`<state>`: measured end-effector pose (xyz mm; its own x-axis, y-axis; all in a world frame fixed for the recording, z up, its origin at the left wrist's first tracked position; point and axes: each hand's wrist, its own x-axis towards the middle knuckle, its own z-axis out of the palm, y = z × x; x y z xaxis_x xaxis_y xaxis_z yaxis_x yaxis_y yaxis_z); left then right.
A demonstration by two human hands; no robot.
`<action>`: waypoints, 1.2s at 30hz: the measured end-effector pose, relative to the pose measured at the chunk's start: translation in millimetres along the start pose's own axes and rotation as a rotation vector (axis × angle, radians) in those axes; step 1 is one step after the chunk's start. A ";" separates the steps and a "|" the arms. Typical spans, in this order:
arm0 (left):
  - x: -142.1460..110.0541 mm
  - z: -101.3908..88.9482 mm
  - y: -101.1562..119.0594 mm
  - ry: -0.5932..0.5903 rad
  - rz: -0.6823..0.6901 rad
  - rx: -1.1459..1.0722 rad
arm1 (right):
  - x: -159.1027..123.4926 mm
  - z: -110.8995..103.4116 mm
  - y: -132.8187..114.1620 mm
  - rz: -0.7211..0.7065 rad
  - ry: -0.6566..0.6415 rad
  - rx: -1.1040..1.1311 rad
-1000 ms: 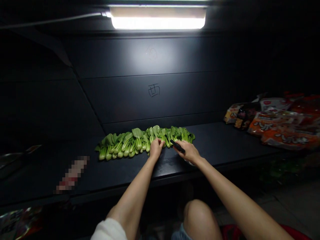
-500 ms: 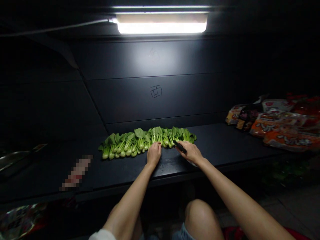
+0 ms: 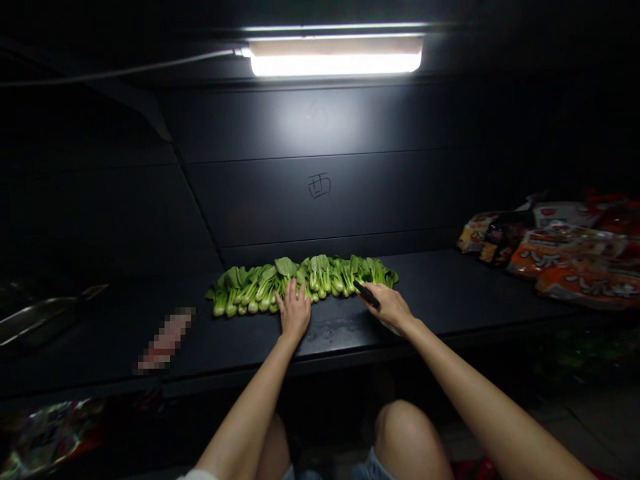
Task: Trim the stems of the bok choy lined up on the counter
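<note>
And here was the left hand [image 3: 293,311], grip wide open, fingers spread, fingertips right up against the stems of a long row of bok choy [image 3: 300,283] lying along the back of the bench [image 3: 340,333]! The right hand [image 3: 391,307] had its grip closed on a slim black tool [image 3: 367,294], tip just beside the leaves. Over at the bench's right end, a heap of printed orange bags [image 3: 565,257]; toward the left end, a blurred item [image 3: 166,340] and a steel tray [image 3: 35,320].
</note>
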<state>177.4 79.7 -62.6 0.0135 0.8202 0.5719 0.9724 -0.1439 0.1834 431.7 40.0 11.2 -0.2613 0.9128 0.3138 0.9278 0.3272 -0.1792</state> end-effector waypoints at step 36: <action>-13.8 -9.4 -50.4 -0.038 -0.107 0.110 | 20.1 22.2 -47.4 -0.128 0.053 0.087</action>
<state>126.0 70.4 -72.2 -0.0851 0.8485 0.5223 0.9883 0.0054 0.1522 376.6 48.3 5.3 -0.3592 0.8489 0.3877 0.8606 0.4620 -0.2144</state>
